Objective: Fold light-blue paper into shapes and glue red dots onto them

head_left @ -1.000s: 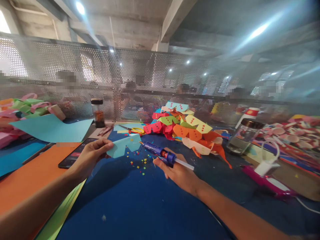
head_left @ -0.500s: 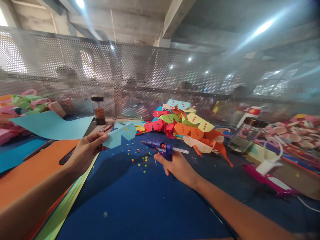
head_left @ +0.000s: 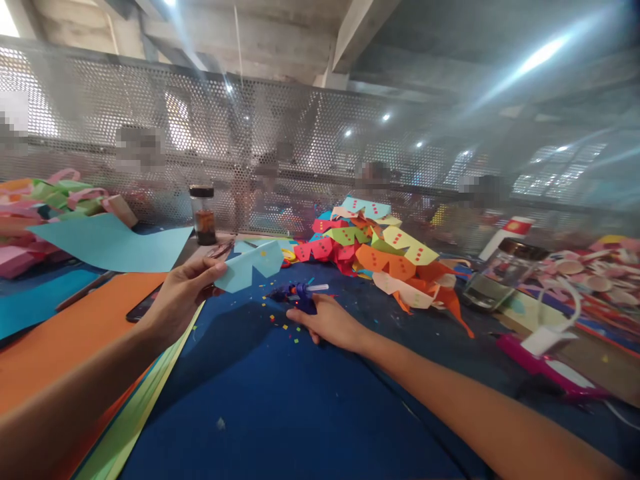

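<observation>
Between thumb and fingers, my left hand (head_left: 193,287) pinches the left end of a folded light-blue paper piece (head_left: 245,273) with a V-shaped notch in its lower edge. My right hand (head_left: 330,323) is wrapped round a blue glue gun (head_left: 295,293), a clear glue stick jutting from its rear. The gun's nozzle points left, just below the paper and apart from it. Tiny coloured paper squares (head_left: 285,327) lie scattered on the blue table (head_left: 280,413) beneath the gun. Behind it rises a pile of similar notched papers (head_left: 385,260) in orange, red, green and yellow, several bearing dots.
Coloured sheets (head_left: 75,333) and a phone (head_left: 143,303) lie on the left. A dark-lidded jar (head_left: 204,217) stands behind my left hand. On the right are a glass jar (head_left: 493,280), a magenta power strip (head_left: 545,367) and pink paper pieces (head_left: 575,267). A perforated metal screen (head_left: 280,120) crosses the back.
My right hand has moved the glue gun left and slightly down, under the blue paper. The left hand keeps its pinch; the whole view has shifted slightly.
</observation>
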The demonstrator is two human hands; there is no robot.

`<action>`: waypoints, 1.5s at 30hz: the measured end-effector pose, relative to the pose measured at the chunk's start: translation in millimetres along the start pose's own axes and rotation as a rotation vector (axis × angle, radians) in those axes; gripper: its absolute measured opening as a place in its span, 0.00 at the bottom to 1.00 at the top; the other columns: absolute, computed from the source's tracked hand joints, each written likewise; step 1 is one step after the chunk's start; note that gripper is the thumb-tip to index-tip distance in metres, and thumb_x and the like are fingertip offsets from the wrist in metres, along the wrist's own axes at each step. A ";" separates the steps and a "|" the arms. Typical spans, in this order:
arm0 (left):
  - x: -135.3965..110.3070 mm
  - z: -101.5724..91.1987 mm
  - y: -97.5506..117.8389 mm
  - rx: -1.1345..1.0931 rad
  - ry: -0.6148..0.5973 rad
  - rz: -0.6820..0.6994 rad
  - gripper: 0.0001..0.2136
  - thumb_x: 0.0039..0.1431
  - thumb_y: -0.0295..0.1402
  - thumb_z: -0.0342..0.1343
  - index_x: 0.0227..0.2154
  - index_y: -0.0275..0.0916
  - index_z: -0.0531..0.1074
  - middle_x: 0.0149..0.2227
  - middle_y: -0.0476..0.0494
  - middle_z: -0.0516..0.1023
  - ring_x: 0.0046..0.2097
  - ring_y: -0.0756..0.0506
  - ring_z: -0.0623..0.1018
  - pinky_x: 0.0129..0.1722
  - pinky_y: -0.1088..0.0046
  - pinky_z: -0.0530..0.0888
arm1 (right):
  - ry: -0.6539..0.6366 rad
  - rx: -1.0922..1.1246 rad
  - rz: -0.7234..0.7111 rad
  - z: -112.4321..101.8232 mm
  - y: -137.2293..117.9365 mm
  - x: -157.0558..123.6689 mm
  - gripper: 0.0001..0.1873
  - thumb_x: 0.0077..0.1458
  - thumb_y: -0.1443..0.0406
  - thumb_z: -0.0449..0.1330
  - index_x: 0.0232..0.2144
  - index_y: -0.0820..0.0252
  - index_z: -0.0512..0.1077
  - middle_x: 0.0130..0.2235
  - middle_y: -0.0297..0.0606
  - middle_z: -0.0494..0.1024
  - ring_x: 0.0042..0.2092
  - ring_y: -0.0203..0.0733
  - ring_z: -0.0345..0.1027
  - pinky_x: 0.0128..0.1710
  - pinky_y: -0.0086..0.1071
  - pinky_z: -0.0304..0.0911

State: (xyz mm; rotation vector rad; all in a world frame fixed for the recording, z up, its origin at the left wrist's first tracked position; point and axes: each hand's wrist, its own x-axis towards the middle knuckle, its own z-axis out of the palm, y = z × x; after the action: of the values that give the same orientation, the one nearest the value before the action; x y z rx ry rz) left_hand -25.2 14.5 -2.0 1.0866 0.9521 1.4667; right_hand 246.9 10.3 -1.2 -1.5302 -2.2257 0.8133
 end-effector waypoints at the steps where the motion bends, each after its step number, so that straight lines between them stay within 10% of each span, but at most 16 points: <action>1: -0.1 0.1 0.1 -0.003 -0.007 0.003 0.13 0.47 0.40 0.72 0.28 0.37 0.78 0.29 0.50 0.77 0.30 0.53 0.74 0.28 0.82 0.74 | 0.004 -0.009 0.010 0.9 -0.5 2.4 0.22 0.61 0.48 0.55 0.27 0.60 0.72 0.16 0.31 0.71 0.23 0.39 0.70 0.30 0.31 0.64; 29: -4.9 5.7 5.3 0.015 -0.005 0.000 0.13 0.45 0.40 0.72 0.26 0.37 0.77 0.28 0.50 0.76 0.30 0.53 0.73 0.29 0.82 0.73 | 0.032 0.005 0.040 5.0 2.8 9.5 0.24 0.58 0.45 0.56 0.28 0.59 0.73 0.15 0.32 0.70 0.25 0.42 0.71 0.31 0.34 0.63; 45: -3.0 3.2 -1.6 0.037 -0.004 -0.013 0.13 0.45 0.40 0.72 0.27 0.37 0.79 0.28 0.49 0.77 0.29 0.52 0.74 0.27 0.82 0.73 | 0.231 0.183 -0.014 -21.6 20.7 -38.8 0.22 0.61 0.48 0.55 0.24 0.56 0.66 0.14 0.26 0.66 0.18 0.35 0.64 0.26 0.29 0.60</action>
State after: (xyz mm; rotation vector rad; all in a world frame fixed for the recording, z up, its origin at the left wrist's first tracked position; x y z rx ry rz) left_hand -21.5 11.8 -3.1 1.1082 0.9854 1.4404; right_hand 288.8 -14.2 5.2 -1.4406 -1.9392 0.7703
